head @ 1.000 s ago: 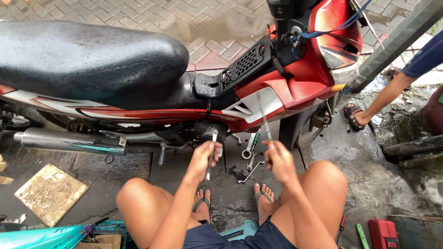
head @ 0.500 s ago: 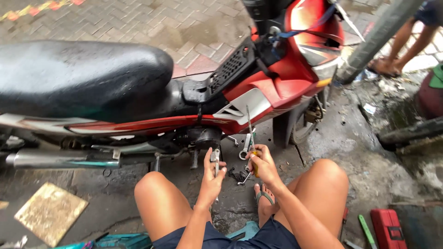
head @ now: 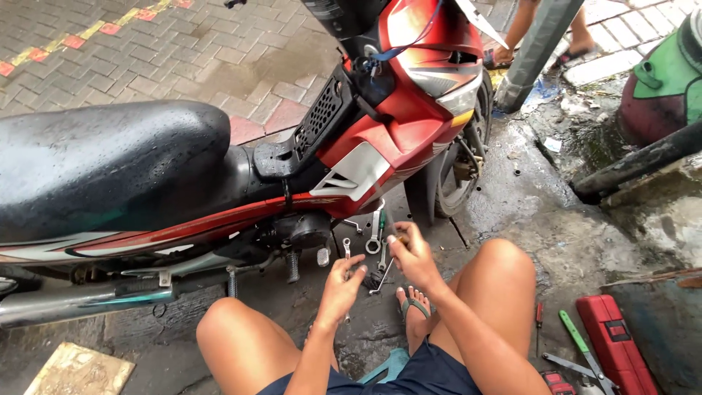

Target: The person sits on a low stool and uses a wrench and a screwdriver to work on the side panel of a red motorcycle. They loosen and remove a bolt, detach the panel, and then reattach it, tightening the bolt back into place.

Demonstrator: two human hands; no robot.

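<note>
Motorcycle (head: pixel 380 139): red bodywork with white and silver panels, a thin red stripe along its lower side. Seat (head: pixel 102 168): glossy black, speckled with water drops. Exhaust pipe (head: pixel 80 300): dull silver with a teal patch. Wrenches (head: pixel 374 234): bright metallic silver on dark grey, wet concrete. Paving (head: pixel 183 51): grey-brown brick pattern, crossed by a row of red and yellow tiles. Toolbox (head: pixel 614 344): red. Screwdriver (head: pixel 574 333) beside it: green handle. Shorts (head: pixel 431 373): dark navy blue. Sandal strap (head: pixel 414 303): pale green.
</note>
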